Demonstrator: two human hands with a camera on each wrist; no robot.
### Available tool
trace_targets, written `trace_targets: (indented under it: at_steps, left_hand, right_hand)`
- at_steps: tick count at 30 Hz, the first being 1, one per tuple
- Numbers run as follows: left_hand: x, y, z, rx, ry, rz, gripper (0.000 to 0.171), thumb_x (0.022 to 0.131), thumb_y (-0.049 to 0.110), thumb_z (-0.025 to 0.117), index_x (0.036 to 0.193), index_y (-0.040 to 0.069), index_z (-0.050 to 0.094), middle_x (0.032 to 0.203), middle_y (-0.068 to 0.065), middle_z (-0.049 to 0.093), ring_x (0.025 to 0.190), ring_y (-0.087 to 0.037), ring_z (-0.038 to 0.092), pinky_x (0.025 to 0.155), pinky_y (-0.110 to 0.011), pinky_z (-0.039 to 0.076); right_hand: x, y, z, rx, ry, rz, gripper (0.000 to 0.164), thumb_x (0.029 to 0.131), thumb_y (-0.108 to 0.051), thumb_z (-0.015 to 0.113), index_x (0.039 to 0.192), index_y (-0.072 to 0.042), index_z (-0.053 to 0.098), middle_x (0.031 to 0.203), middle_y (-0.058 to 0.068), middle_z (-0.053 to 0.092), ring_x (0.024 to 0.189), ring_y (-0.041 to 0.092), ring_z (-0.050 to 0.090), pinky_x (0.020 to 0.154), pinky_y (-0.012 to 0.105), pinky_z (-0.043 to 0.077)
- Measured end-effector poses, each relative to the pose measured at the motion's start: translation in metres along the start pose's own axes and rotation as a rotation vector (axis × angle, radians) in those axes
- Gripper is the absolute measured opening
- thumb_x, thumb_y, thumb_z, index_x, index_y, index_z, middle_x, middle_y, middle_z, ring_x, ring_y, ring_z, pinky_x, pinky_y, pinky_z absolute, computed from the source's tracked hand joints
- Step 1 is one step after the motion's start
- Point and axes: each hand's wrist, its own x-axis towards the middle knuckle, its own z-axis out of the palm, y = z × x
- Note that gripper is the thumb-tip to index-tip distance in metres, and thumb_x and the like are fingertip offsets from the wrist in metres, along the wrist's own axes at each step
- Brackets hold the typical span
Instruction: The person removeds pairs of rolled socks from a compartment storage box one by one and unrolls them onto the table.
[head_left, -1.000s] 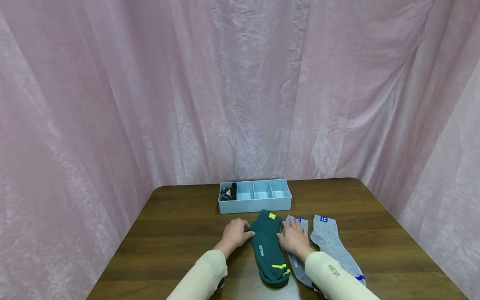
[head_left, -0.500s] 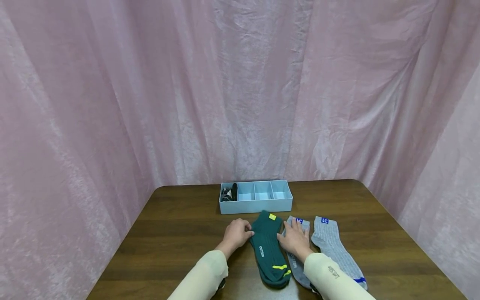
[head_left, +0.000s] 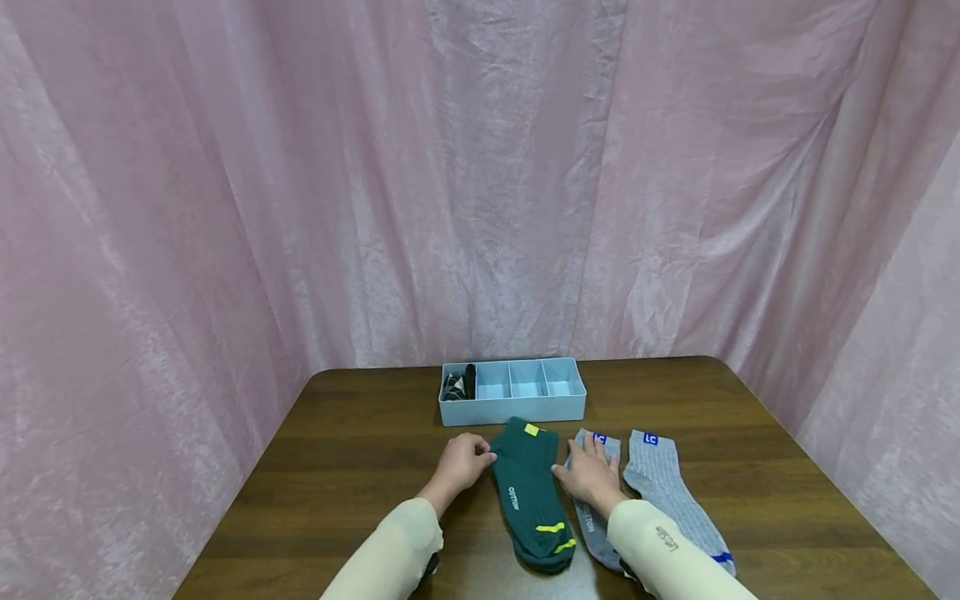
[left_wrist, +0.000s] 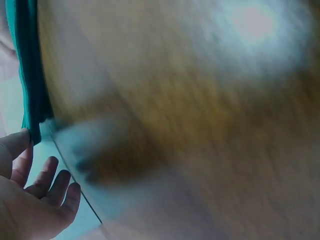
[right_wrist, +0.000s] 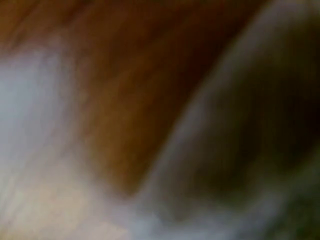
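In the head view, dark green socks (head_left: 528,492) with a yellow label and yellow stripes lie flat, apparently one on top of another. My left hand (head_left: 459,462) pinches their left edge near the cuff. The left wrist view shows thumb and forefinger on the green fabric (left_wrist: 29,70), the other fingers loose. Flat on a grey sock (head_left: 594,533) rests my right hand (head_left: 588,473), fingers spread, covering part of it. A second grey sock (head_left: 667,492) with a blue label lies to the right. The right wrist view is too blurred to make out the hand.
Behind the socks stands a light blue box (head_left: 517,410) with several compartments. Its leftmost compartment holds dark items (head_left: 459,385), not clearly identifiable. Everything sits on a brown wooden table (head_left: 360,467), with a pink curtain (head_left: 480,208) beyond its back edge.
The green socks have shifted slightly left along with my left hand, widening the gap to the grey sock. My right hand has stayed almost in place.
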Motion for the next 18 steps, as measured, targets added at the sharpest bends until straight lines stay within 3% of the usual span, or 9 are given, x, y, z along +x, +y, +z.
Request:
trace_targets:
  at_steps: [6,11,14,18]
  left_hand:
    - [-0.002,-0.009,-0.010,-0.087,0.015,-0.058,0.007,0.093,0.013,0.070,0.089,0.008,0.071,0.082,-0.002,0.059,0.079,-0.020,0.052,0.070,-0.035,0.047]
    - [-0.005,-0.013,-0.008,-0.126,-0.010,-0.069,0.009,0.090,0.014,0.073,0.095,0.007,0.071,0.089,-0.003,0.062,0.084,-0.021,0.054,0.078,-0.039,0.051]
    - [-0.006,-0.013,-0.007,-0.157,-0.022,-0.072,0.017,0.089,0.013,0.075,0.103,0.005,0.069,0.092,-0.003,0.064,0.084,-0.020,0.056,0.079,-0.038,0.053]
    - [-0.008,-0.008,-0.007,-0.254,-0.054,-0.082,0.027,0.089,0.006,0.074,0.114,0.001,0.063,0.087,-0.006,0.065,0.076,-0.021,0.061,0.070,-0.035,0.055]
  right_hand:
    - [0.000,0.002,-0.001,-0.004,0.004,-0.017,0.065,0.096,-0.032,0.061,0.145,0.006,0.043,0.156,0.034,0.018,0.145,0.050,0.010,0.111,0.069,0.005]
    - [-0.001,0.005,-0.001,-0.003,0.004,-0.067,0.062,0.098,-0.031,0.059,0.146,0.004,0.042,0.156,0.033,0.021,0.145,0.049,0.013,0.110,0.071,0.006]
    - [-0.004,0.005,-0.002,0.006,0.005,-0.159,0.059,0.099,-0.030,0.059,0.147,0.001,0.043,0.156,0.031,0.025,0.145,0.047,0.018,0.110,0.070,0.009]
    - [-0.010,0.003,-0.001,-0.013,-0.047,-0.323,0.055,0.099,-0.026,0.061,0.146,-0.001,0.047,0.155,0.027,0.031,0.144,0.044,0.024,0.111,0.068,0.014]
